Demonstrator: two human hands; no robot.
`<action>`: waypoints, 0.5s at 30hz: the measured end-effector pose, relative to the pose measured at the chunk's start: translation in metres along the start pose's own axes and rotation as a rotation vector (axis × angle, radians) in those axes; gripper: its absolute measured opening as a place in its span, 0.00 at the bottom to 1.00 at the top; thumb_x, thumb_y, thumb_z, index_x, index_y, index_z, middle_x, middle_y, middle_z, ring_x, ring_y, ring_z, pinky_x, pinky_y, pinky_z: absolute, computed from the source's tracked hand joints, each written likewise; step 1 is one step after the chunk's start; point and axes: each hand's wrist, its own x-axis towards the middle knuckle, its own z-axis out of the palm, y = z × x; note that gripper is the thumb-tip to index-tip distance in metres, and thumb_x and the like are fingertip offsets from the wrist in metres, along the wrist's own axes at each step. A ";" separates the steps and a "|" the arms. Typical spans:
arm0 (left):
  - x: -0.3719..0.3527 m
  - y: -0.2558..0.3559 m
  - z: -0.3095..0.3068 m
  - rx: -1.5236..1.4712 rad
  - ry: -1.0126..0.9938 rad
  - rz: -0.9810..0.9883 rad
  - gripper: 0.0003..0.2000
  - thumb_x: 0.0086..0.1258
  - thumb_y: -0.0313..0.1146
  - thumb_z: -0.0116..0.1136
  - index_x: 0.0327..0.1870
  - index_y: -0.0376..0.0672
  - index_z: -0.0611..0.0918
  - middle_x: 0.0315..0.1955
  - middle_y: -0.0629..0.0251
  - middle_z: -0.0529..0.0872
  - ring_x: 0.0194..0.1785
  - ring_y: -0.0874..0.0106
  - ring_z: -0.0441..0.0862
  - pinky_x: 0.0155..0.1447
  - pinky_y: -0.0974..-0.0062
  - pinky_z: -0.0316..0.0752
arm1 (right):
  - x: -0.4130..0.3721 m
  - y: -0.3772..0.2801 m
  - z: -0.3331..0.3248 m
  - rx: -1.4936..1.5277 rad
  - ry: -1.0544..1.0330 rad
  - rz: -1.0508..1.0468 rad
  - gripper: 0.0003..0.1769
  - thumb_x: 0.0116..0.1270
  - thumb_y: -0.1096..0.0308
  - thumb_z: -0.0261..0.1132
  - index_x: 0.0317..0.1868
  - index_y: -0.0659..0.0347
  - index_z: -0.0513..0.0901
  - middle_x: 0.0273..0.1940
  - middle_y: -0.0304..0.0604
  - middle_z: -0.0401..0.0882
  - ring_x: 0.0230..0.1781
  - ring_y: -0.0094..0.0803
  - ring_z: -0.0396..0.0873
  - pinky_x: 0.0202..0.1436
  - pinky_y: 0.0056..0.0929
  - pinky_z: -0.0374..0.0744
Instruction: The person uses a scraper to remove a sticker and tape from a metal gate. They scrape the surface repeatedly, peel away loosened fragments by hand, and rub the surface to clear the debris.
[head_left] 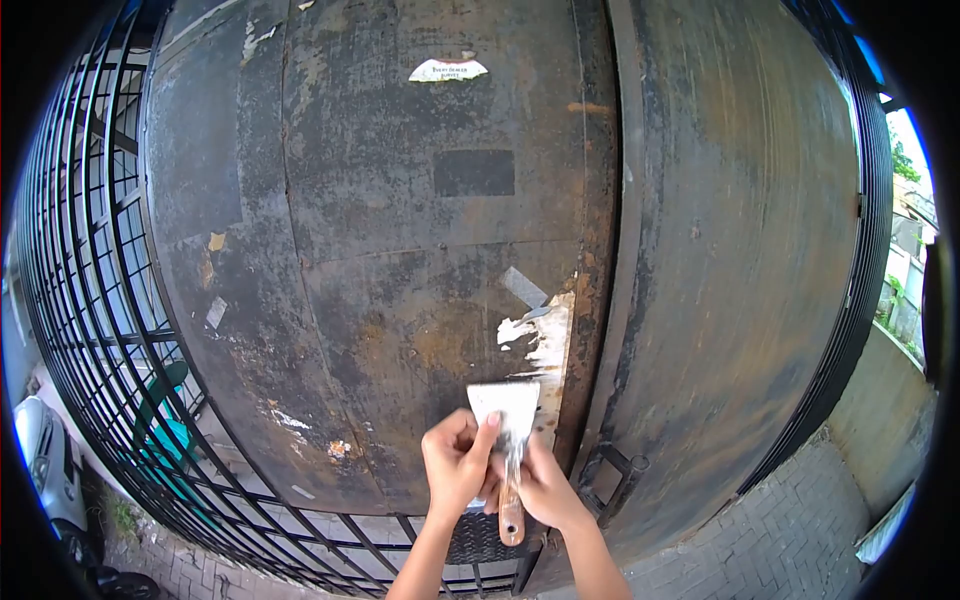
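Note:
A putty knife (512, 402) with a wide pale blade and a wooden handle is held upright in front of the metal door, blade uppermost. My right hand (545, 492) is closed around the lower blade and handle, with the handle's end showing below the fingers. From the other side my left hand (456, 468) pinches the blade, thumb lying on its face. Just above the blade, torn white paper (549, 345) sticks to the door (400, 220). Grey tape (523, 287) slants above that paper. Some fingers are hidden behind the knife.
A torn white label (447, 70) and a dark rectangular patch (474, 173) mark the upper door. Black bars (110, 250) stand at the left, with a car (48, 460) beyond. A latch handle (622, 475) juts out low right, above grey paving (770, 540).

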 end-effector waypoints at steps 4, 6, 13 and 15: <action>-0.023 -0.006 -0.028 0.251 0.238 0.152 0.14 0.63 0.27 0.61 0.18 0.34 0.73 0.10 0.70 0.75 0.15 0.88 0.67 0.18 0.85 0.59 | -0.045 0.022 -0.024 -0.253 0.008 0.129 0.17 0.65 0.78 0.54 0.55 0.63 0.65 0.44 0.48 0.79 0.33 0.33 0.81 0.33 0.27 0.79; -0.023 0.004 -0.036 0.483 0.322 0.355 0.13 0.62 0.26 0.62 0.19 0.34 0.74 0.10 0.67 0.76 0.15 0.86 0.69 0.19 0.85 0.61 | -0.055 0.031 -0.031 -0.638 0.018 0.044 0.13 0.61 0.83 0.54 0.47 0.65 0.73 0.39 0.45 0.81 0.32 0.30 0.81 0.33 0.26 0.78; -0.009 0.017 -0.020 0.277 0.290 0.267 0.15 0.64 0.28 0.61 0.19 0.35 0.71 0.10 0.73 0.71 0.18 0.89 0.64 0.19 0.87 0.55 | -0.030 0.019 0.006 -0.315 0.353 -0.172 0.07 0.66 0.74 0.56 0.42 0.66 0.77 0.32 0.43 0.81 0.29 0.26 0.79 0.32 0.24 0.77; -0.002 0.017 -0.005 -0.003 0.246 0.142 0.17 0.68 0.29 0.59 0.17 0.39 0.70 0.13 0.81 0.68 0.19 0.91 0.59 0.21 0.87 0.49 | -0.015 0.000 0.019 -0.054 0.385 -0.151 0.08 0.69 0.71 0.56 0.43 0.68 0.76 0.29 0.42 0.80 0.27 0.20 0.76 0.29 0.23 0.74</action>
